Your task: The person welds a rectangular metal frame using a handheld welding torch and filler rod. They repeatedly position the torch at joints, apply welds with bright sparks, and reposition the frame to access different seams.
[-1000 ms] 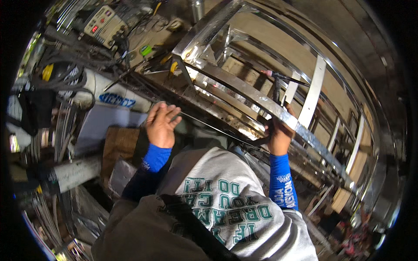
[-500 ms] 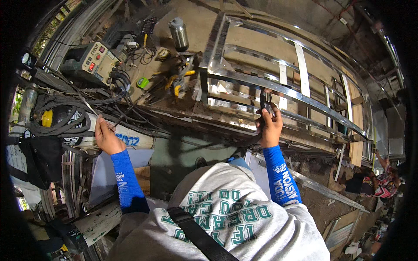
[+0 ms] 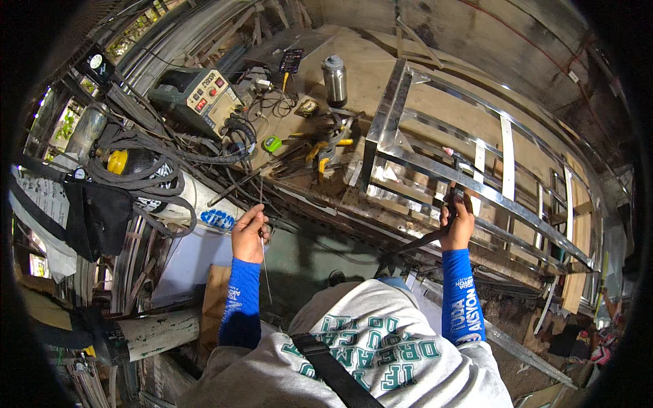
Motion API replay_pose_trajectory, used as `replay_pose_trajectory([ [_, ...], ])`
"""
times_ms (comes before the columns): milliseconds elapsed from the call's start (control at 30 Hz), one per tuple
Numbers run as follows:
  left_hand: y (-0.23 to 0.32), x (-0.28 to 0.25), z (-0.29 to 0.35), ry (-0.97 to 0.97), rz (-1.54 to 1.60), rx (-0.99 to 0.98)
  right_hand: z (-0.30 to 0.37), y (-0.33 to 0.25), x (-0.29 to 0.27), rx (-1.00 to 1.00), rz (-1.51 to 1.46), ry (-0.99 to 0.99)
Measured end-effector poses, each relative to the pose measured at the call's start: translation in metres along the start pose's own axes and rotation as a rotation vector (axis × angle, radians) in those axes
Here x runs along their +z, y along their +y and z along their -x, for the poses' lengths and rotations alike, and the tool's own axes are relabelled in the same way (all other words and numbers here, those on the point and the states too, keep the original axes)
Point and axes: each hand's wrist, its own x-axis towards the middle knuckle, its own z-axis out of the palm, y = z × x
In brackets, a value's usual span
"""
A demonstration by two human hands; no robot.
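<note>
Fingers of the left hand [image 3: 249, 233] pinch a thin metal rod [image 3: 264, 262], while the right hand [image 3: 457, 223] grips a dark torch [image 3: 435, 234], its tip hidden, at the shiny steel frame [image 3: 476, 187].

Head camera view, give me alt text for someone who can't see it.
Seen from above, a person's left hand holds a thin metal rod while the right hand grips a dark tool against a shiny steel frame on a wooden workbench. A welding machine, tangled cables and a metal flask lie behind.
</note>
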Motion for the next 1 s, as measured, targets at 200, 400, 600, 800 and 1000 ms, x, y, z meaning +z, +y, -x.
replay_pose_trajectory([
  [200, 0.066, -0.009, 0.010, -0.135, -0.143, 0.354, -0.060, -0.005, 0.012, 0.162, -0.131, 0.018],
  [400, 0.246, -0.021, 0.065, 0.260, -0.857, 1.096, -0.105, 0.005, 0.020, 0.065, -0.170, -0.050],
  [600, 0.348, -0.035, 0.146, 0.946, -1.790, 1.414, -0.122, 0.013, 0.035, 0.152, -0.103, -0.116],
  [800, 0.341, -0.127, 0.157, 1.346, -2.075, 0.671, -0.144, 0.006, 0.049, 0.148, 0.016, -0.208],
  [1000, 0.263, -0.252, 0.204, 1.343, -1.855, 0.391, -0.164, 0.013, 0.076, 0.192, -0.022, -0.137],
])
